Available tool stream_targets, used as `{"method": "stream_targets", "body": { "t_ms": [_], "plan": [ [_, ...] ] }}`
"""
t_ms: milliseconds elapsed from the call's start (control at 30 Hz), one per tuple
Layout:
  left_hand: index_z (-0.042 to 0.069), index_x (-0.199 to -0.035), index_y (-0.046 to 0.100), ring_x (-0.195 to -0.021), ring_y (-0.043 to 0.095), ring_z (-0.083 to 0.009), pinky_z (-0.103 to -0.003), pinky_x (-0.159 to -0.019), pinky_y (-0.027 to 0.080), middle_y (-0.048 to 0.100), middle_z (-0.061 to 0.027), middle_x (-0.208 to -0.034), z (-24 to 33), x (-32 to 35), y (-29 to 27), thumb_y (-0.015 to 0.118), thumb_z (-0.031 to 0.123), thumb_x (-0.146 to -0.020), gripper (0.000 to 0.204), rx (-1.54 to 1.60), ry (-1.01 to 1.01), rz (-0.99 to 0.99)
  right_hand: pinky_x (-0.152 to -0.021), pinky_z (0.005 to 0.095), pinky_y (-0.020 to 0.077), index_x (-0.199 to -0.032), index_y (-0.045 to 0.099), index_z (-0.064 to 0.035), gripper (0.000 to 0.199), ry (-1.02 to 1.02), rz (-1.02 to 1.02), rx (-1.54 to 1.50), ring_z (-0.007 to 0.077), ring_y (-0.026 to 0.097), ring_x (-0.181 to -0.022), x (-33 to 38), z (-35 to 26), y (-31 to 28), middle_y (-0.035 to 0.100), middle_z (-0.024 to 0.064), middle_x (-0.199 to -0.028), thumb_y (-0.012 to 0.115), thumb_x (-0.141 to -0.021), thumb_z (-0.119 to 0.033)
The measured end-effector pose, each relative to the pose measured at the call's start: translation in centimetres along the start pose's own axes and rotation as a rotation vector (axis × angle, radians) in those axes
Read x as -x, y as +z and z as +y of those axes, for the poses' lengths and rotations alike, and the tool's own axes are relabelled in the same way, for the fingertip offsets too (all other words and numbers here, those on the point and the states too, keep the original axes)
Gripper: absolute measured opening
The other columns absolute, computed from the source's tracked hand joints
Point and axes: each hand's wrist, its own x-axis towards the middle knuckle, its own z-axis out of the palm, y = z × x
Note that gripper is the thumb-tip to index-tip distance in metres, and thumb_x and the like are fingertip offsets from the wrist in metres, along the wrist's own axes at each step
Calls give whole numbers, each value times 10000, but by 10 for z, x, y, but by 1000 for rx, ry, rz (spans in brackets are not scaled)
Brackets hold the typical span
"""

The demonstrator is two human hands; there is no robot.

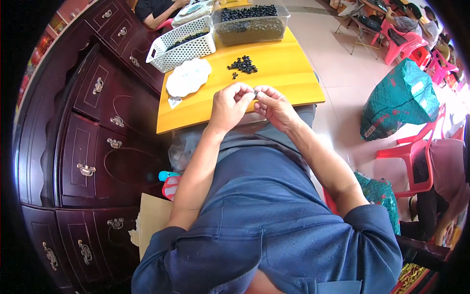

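Observation:
My left hand [228, 107] and my right hand [275, 106] meet over the near edge of a yellow wooden table [289, 81]. Between their pinched fingertips is a small dark piece [255, 95], too small to make out fully. Both thumbs and forefingers press on it. Just beyond my hands lies a loose pile of small black parts [243, 64], with one or two slightly apart. A white scallop-edged plate [188, 78] lies to the left of the pile, a small paper label [175, 102] at its near side.
At the table's far side stand a white perforated basket [183, 46] and a clear plastic bin [252, 30], both holding black parts. A dark wooden cabinet [98, 132] lines the left. Green sacks [399, 100] and pink chairs [413, 159] stand right. Other people sit nearby.

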Motion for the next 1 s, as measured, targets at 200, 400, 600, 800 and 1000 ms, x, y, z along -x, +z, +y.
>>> {"method": "stream_targets", "body": {
  "t_ms": [200, 400, 600, 800, 1000],
  "plan": [
    [-6, -887, 677, -649, 617, -91, -254, -613, 509, 683, -35, -754, -6, 7, -1, 697, 33, -863, 51, -58, 42, 43, -775, 242, 550, -1104, 635, -89, 141, 0, -15, 10, 86, 651, -822, 2, 1, 1, 667, -16, -969, 634, -976, -148],
    [11, -879, 681, -647, 577, -49, -222, -597, 481, 662, 10, -737, -10, 12, -12, 740, 44, -857, 71, 83, -102, -45, -768, 239, 536, -1098, 638, -78, 154, 27, -32, 98, 105, 647, -820, 1, 2, 0, 671, 1, -967, 648, -968, -159],
    [19, -861, 685, -642, 569, -44, -218, -588, 473, 661, 16, -736, -12, 17, -10, 753, 59, -857, 79, 145, -113, -71, -766, 241, 536, -1099, 639, -72, 162, 59, -103, 120, 108, 647, -818, -2, 3, -8, 673, 14, -969, 651, -966, -163],
    [-8, -844, 678, -638, 602, -86, -241, -590, 489, 675, -36, -741, -15, 13, 3, 734, 14, -835, 61, -122, 124, 70, -816, 252, 504, -1013, 645, -103, 92, 103, 2, 51, 96, 605, -851, -1, 2, -3, 660, -15, -943, 663, -957, -174],
    [10, -845, 676, -624, 582, -69, -238, -572, 478, 663, -2, -744, -21, 10, 1, 747, 35, -841, 75, 6, 12, 15, -817, 255, 507, -1019, 638, -100, 100, 117, 10, 14, 102, 611, -852, 0, 4, -2, 656, -9, -938, 660, -955, -174]
  ]
}}
